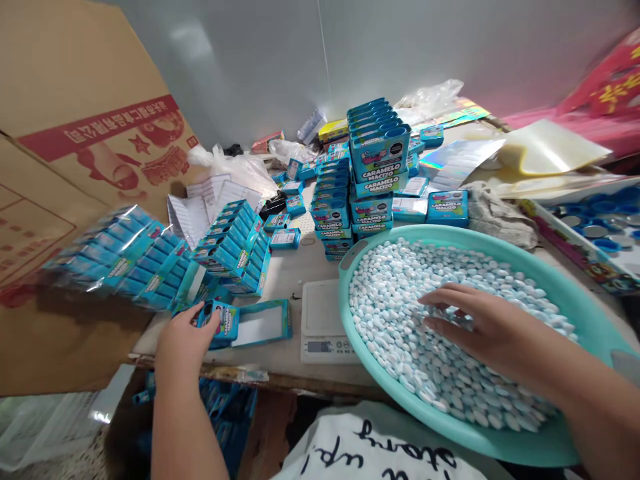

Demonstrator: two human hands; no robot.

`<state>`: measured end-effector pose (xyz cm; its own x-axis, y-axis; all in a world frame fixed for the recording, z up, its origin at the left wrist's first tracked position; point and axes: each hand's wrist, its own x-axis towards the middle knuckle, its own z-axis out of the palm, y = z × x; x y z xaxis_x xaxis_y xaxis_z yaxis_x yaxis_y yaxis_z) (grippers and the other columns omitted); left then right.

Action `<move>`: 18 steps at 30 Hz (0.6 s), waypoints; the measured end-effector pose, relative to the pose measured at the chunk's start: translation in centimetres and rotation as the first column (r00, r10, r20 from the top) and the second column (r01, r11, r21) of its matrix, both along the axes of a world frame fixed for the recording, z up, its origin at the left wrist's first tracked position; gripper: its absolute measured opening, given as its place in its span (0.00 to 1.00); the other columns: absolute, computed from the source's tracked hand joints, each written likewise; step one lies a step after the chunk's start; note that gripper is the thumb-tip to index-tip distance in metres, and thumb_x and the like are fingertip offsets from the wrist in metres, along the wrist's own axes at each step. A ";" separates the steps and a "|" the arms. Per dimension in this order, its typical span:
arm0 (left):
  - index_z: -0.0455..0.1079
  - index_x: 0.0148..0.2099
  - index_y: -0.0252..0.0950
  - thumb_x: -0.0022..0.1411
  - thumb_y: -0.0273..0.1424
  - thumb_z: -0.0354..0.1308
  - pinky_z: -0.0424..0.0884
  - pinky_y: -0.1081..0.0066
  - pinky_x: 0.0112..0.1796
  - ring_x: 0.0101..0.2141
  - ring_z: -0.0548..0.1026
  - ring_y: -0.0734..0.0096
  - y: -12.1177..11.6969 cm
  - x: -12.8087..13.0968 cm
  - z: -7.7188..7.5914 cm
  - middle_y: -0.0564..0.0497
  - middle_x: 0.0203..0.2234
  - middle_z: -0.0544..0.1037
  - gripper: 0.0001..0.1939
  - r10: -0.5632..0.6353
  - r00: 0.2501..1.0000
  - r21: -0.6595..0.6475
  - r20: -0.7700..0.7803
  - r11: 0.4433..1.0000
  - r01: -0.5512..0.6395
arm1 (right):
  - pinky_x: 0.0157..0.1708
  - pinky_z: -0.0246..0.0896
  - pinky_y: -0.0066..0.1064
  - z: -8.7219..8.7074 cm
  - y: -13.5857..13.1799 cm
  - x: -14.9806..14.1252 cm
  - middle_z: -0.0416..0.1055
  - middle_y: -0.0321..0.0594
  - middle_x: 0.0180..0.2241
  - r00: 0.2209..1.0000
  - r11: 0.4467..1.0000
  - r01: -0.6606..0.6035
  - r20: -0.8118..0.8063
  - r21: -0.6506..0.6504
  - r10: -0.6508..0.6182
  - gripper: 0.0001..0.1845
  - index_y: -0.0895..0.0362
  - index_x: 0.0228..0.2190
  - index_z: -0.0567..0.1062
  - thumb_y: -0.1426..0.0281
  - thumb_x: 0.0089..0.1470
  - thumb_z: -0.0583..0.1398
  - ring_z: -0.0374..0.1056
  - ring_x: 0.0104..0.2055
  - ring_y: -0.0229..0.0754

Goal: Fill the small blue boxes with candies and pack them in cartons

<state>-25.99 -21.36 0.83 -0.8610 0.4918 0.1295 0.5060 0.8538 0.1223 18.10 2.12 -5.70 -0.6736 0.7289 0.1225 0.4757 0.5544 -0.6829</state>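
My left hand (184,337) grips a small blue candy box (227,321) by its side, thumb and fingers around it, over the left end of an open blue display tray (265,321). My right hand (473,320) reaches over a turquoise plastic basin (400,393), its curved fingers spread at the surface of the white and pale-blue candies (390,300). The gap between thumb and fingers shows; whether any candies lie under the palm is hidden. A white digital scale (325,320) lies between the tray and the basin.
Filled display trays (233,247) stand left, beside plastic-wrapped packs (140,257). Taller stacks of boxes (377,153) rise behind the scale. A large cardboard carton (85,167) borders the left. A crumpled grey cloth (500,217) and a box of blue caps (595,227) lie right.
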 end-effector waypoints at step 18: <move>0.42 0.76 0.26 0.61 0.55 0.55 0.62 0.43 0.63 0.67 0.61 0.28 -1.9 -5.0 -7.0 0.24 0.68 0.59 0.54 0.009 0.990 -0.044 0.144 0.999 -0.002 | 0.48 0.70 0.49 3.2 -0.7 -0.7 0.77 0.47 0.47 0.992 0.993 0.006 0.123 -0.116 0.008 0.16 0.52 0.46 0.78 0.59 0.65 0.56 0.75 0.47 0.54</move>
